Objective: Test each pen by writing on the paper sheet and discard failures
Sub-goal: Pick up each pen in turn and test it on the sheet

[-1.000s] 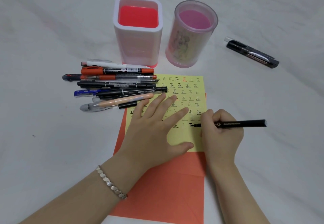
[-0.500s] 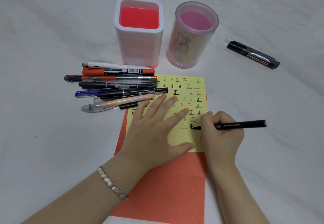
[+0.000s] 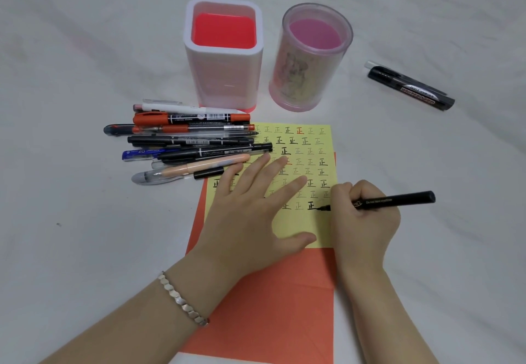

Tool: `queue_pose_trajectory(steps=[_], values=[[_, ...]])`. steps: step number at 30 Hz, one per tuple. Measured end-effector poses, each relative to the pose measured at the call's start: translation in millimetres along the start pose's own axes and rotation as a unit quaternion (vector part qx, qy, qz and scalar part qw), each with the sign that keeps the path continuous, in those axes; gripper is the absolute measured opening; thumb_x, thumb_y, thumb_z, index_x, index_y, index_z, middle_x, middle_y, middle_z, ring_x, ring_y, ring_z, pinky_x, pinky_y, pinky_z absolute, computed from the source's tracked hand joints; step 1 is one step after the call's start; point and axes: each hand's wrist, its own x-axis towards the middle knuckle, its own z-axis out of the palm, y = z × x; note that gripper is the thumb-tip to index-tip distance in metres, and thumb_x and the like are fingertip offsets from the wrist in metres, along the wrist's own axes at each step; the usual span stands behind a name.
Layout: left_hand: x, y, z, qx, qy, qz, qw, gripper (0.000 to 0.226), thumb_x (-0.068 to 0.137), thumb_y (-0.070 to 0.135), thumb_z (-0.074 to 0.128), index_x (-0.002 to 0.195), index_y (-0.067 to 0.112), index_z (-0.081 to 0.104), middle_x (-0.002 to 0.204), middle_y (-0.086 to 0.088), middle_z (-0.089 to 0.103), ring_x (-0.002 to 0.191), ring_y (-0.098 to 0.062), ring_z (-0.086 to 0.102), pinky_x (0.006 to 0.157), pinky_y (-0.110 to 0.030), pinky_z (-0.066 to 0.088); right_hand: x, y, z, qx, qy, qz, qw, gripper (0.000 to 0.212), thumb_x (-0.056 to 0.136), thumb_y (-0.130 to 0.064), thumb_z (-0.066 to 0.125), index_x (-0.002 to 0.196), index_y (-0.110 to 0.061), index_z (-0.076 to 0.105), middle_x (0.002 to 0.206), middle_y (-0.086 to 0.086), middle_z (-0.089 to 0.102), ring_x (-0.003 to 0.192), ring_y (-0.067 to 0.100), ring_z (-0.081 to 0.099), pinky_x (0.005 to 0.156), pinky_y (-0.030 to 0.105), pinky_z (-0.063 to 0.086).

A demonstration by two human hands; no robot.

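Note:
A yellow paper sheet [image 3: 313, 230] covered with rows of written marks lies on an orange sheet [image 3: 273, 306]. My left hand [image 3: 250, 221] lies flat on the yellow paper with fingers spread, pressing it down. My right hand [image 3: 364, 221] grips a black pen [image 3: 398, 200]; its tip touches the paper just right of a finished black mark in the lowest row. A pile of several pens [image 3: 187, 144] lies left of the paper, partly over its top left corner.
Behind the paper stand two holders: a white square one with a red inside [image 3: 225, 79] and a clear round one with a pink inside [image 3: 307, 79]. A black marker [image 3: 410, 86] lies apart at the right on the white cloth.
The black mark in the lowest row went from a few strokes to a finished character. The pen tip has shifted slightly right. My left hand stayed in place.

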Motion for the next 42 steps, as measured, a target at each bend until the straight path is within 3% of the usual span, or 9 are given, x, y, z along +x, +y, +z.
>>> queue_pose_trajectory(steps=[10, 14, 18, 22, 26, 30, 35, 38, 42], values=[[-1.6, -1.7, 1.0, -0.016, -0.014, 0.012, 1.000, 0.068, 0.069, 0.071, 0.044, 0.122, 0.032, 0.060, 0.137, -0.001, 0.050, 0.131, -0.020, 0.041, 0.108, -0.043, 0.020, 7.7, -11.2, -6.2, 0.084, 0.029, 0.070, 0.994, 0.037, 0.081, -0.002, 0.052, 0.049, -0.007, 0.034, 0.038, 0.000, 0.035, 0.039, 0.008, 0.030, 0.039, 0.015, 0.029], [-1.8, -1.0, -4.5, -0.020, 0.051, 0.040, 0.998, 0.046, 0.085, 0.047, 0.044, 0.110, 0.016, 0.066, 0.127, -0.007, 0.059, 0.121, -0.022, 0.052, 0.102, -0.041, 0.027, 13.6, -16.5, -11.6, 0.084, -0.013, 0.090, 0.992, 0.032, 0.083, -0.007, 0.054, 0.055, -0.001, 0.041, 0.051, 0.012, 0.037, 0.046, 0.016, 0.032, 0.042, 0.019, 0.029], [-1.7, -12.4, -23.7, -0.001, 0.149, 0.024, 0.989, 0.024, 0.077, 0.008, 0.057, 0.099, 0.009, 0.066, 0.106, -0.008, 0.066, 0.098, -0.022, 0.053, 0.082, -0.035, 0.036, 14.9, -19.1, -17.1, 0.060, -0.045, 0.074, 0.994, 0.039, 0.086, -0.014, 0.056, 0.052, -0.006, 0.037, 0.053, 0.008, 0.033, 0.048, 0.016, 0.030, 0.043, 0.020, 0.026], [-3.4, -39.4, -43.7, 0.066, 0.103, -0.065, 0.990, 0.021, 0.066, -0.003, 0.072, 0.083, 0.008, 0.066, 0.081, -0.007, 0.062, 0.070, -0.029, 0.057, 0.059, -0.038, 0.043, 13.2, -23.4, -22.0, 0.053, -0.055, 0.068, 0.995, 0.042, 0.086, -0.015, 0.057, 0.050, -0.011, 0.037, 0.048, 0.004, 0.035, 0.045, 0.012, 0.032, 0.042, 0.018, 0.028], [-8.7, -51.2, -49.4, 0.060, 0.038, -0.082, 0.994, 0.026, 0.060, -0.005, 0.080, 0.078, 0.006, 0.066, 0.079, -0.008, 0.059, 0.063, -0.025, 0.058, 0.045, -0.036, 0.045, 9.3, -26.8, -26.0, 0.044, -0.080, 0.056, 0.994, 0.040, 0.087, -0.014, 0.057, 0.052, -0.008, 0.039, 0.049, 0.007, 0.037, 0.045, 0.012, 0.033, 0.042, 0.016, 0.028], [-10.7, -47.9, -54.1, 0.041, 0.013, -0.122, 0.992, 0.007, 0.084, 0.010, 0.065, 0.090, 0.008, 0.061, 0.089, -0.002, 0.049, 0.076, -0.015, 0.047, 0.050, -0.025, 0.037, 6.0, -28.9, -31.6, 0.029, -0.097, 0.050, 0.994, 0.039, 0.086, -0.015, 0.058, 0.052, -0.007, 0.040, 0.050, 0.010, 0.038, 0.045, 0.011, 0.034, 0.043, 0.015, 0.029], [-6.8, -46.2, -54.9, 0.095, 0.033, -0.061, 0.993, 0.024, 0.060, 0.009, 0.085, 0.070, 0.005, 0.063, 0.072, -0.008, 0.054, 0.061, -0.027, 0.054, 0.043, -0.030, 0.037, 6.3, -32.5, -35.4, 0.029, -0.094, 0.041, 0.994, 0.039, 0.087, -0.017, 0.059, 0.054, -0.006, 0.042, 0.045, 0.002, 0.041, 0.042, 0.009, 0.036, 0.042, 0.014, 0.030], [-6.3, -28.8, -61.4, -0.040, 0.037, -0.108, 0.993, 0.009, 0.081, 0.013, 0.070, 0.083, 0.013, 0.061, 0.081, 0.001, 0.057, 0.074, -0.018, 0.054, 0.063, -0.031, 0.043, 5.8, -38.7, -38.0, 0.057, -0.097, 0.033, 0.993, 0.034, 0.086, -0.018, 0.061, 0.058, -0.008, 0.047, 0.037, -0.008, 0.043, 0.037, 0.004, 0.039, 0.041, 0.010, 0.032], [-10.0, 0.9, -70.9, -0.312, 0.026, -0.173, 0.934, 0.022, 0.088, 0.017, 0.060, 0.087, 0.038, 0.055, 0.082, 0.015, 0.060, 0.080, 0.002, 0.053, 0.067, -0.007, 0.037, 3.7, -49.7, -42.8, 0.149, -0.102, 0.051, 0.982, 0.031, 0.091, -0.020, 0.053, 0.063, -0.006, 0.054, 0.043, -0.003, 0.055, 0.041, 0.005, 0.048, 0.046, 0.012, 0.041]])
